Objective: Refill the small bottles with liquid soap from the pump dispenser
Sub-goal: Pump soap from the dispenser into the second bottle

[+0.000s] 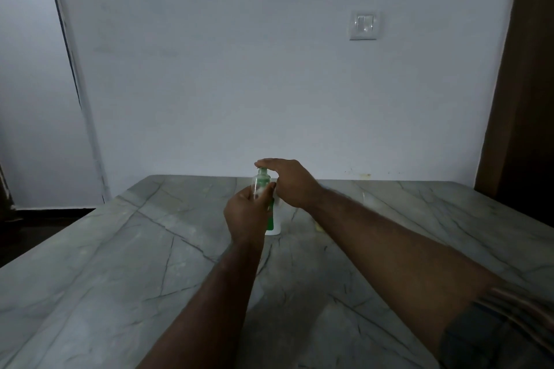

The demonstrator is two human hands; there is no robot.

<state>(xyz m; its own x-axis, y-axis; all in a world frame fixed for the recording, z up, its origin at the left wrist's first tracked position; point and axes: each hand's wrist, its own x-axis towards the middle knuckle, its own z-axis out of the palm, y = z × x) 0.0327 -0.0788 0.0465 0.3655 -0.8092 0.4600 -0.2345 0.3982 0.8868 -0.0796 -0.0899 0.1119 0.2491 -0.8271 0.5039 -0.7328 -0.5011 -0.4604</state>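
Observation:
A white pump dispenser [275, 226] with a green label stands near the middle of the grey marble table [120, 249]. My right hand [289, 181] lies flat on top of its green pump head [263, 171], fingers straight and pressing down. My left hand [247, 214] grips a small clear bottle [260, 186] and holds it upright just under the pump spout, in front of the dispenser. The bottle's lower part is hidden by my fingers, and I cannot tell how much liquid is in it.
The table runs up to a pale wall with a light switch [365, 24]. A brown door frame [521, 99] stands at the right. A small yellowish speck [319, 228] lies on the table right of the dispenser.

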